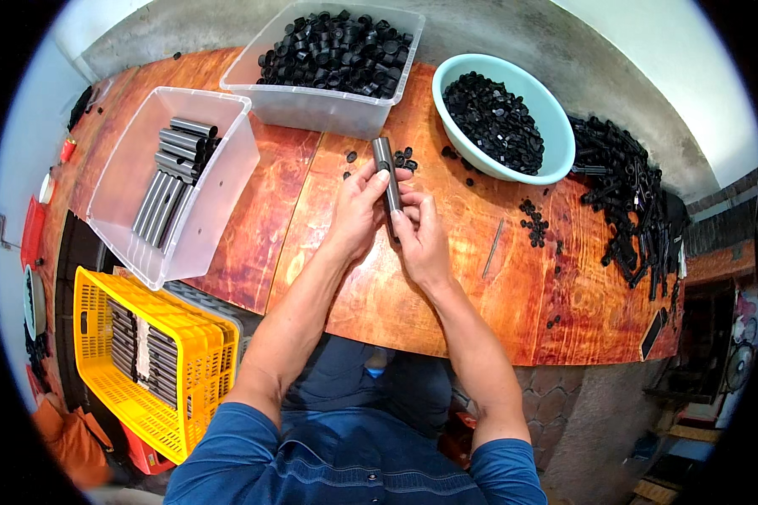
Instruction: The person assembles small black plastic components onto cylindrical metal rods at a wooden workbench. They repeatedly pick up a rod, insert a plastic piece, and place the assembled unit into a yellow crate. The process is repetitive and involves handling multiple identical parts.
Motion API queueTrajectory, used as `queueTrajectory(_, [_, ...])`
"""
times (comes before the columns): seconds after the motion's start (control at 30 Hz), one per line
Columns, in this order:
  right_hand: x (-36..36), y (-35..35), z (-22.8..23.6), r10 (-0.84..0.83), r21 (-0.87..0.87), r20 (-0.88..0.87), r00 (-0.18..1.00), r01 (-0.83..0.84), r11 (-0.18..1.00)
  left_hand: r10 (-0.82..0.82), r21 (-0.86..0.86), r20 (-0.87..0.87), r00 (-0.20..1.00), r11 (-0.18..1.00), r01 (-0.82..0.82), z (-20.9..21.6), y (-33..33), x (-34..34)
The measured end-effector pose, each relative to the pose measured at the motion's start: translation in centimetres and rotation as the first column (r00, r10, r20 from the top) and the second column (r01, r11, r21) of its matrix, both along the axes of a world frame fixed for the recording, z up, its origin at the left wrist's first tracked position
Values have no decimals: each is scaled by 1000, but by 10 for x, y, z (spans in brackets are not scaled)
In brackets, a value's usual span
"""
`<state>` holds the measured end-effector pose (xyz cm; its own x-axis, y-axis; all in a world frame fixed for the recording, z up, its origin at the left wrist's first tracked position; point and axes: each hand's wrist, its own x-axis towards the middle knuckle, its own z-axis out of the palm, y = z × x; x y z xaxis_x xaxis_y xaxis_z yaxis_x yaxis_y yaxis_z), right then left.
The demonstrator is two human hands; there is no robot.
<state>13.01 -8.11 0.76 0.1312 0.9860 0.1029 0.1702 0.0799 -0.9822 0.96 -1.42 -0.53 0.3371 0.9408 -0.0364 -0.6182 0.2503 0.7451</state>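
Note:
Over the middle of the table, a dark grey tube (pixel 383 151) with a black lower part is held upright-slanted between my hands. My left hand (pixel 355 210) wraps its fingers and thumb round the tube's middle. The lower black end is pinched by my right hand (pixel 424 244), thumb in front; part of that end is hidden by the fingers. Just behind the tube lie several small black round pieces (pixel 408 160). A clear bin (pixel 114 198) to the left holds several similar grey tubes (pixel 162 206), some lying across, others lengthwise.
Behind stands a clear bin (pixel 312 109) of black caps. Right of it, a pale blue basin (pixel 556 151) holds small black parts. Black long parts (pixel 632 202) are heaped far right. A thin rod (pixel 493 248) lies nearby. A yellow crate (pixel 202 362) with tubes stands lower left.

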Motion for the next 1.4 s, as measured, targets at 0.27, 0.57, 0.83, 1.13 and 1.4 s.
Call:
queueTrajectory(0.27, [50, 10, 1, -172, 85, -228, 958, 195, 977, 203, 518, -599, 774, 836, 181, -2, -11, -1])
queueTrajectory(0.57, [70, 12, 1, 150, -61, 161, 975, -142, 988, 506, 584, -805, 311, 577, 572, 15, -46, -19])
queueTrajectory(0.83, [78, 12, -5, 308, -164, 60, 949, -295, 941, 590, 595, -768, 250, 510, 621, 18, -51, -15])
queueTrajectory(1.13, [88, 18, -21, 328, -120, 24, 944, -323, 939, 597, 588, -768, 234, 509, 629, 15, -58, -10])
queueTrajectory(1.4, [91, 18, -21, 341, -109, 66, 938, -333, 937, 470, 522, -846, 252, 635, 570, 16, -60, -10])
